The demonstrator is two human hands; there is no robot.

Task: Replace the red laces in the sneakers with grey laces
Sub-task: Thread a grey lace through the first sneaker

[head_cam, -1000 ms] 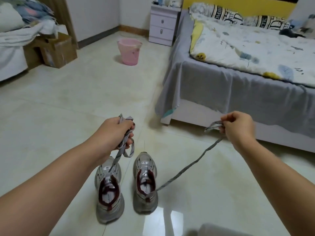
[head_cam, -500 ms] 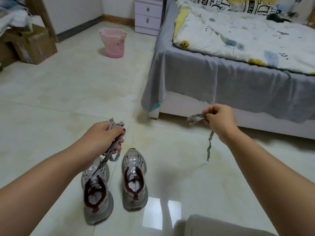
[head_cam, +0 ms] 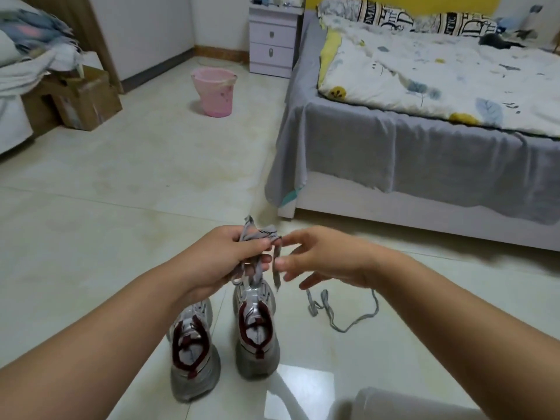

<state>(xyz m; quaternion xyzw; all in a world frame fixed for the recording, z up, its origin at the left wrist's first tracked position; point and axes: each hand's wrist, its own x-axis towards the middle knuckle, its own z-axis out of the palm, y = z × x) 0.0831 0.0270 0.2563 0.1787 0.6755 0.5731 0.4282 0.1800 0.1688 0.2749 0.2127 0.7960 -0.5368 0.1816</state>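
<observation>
Two grey sneakers with dark red lining stand side by side on the floor, the left sneaker (head_cam: 194,353) and the right sneaker (head_cam: 257,334), heels toward me. My left hand (head_cam: 224,259) grips a bunch of grey lace (head_cam: 257,237) above them, loops hanging down toward the right sneaker. My right hand (head_cam: 327,259) hovers just right of that bunch with fingers spread and holds nothing. A second grey lace (head_cam: 336,313) lies loose on the floor to the right of the sneakers. No red lace shows.
A bed (head_cam: 424,147) with a grey sheet fills the right side. A pink bucket (head_cam: 214,91), a white nightstand (head_cam: 272,40) and cardboard boxes (head_cam: 81,98) stand farther back. A grey object (head_cam: 394,404) sits at the bottom edge.
My right hand let go of its grey lace, which now lies on the floor, and moved left toward my left hand. My left hand kept its lace bunch.
</observation>
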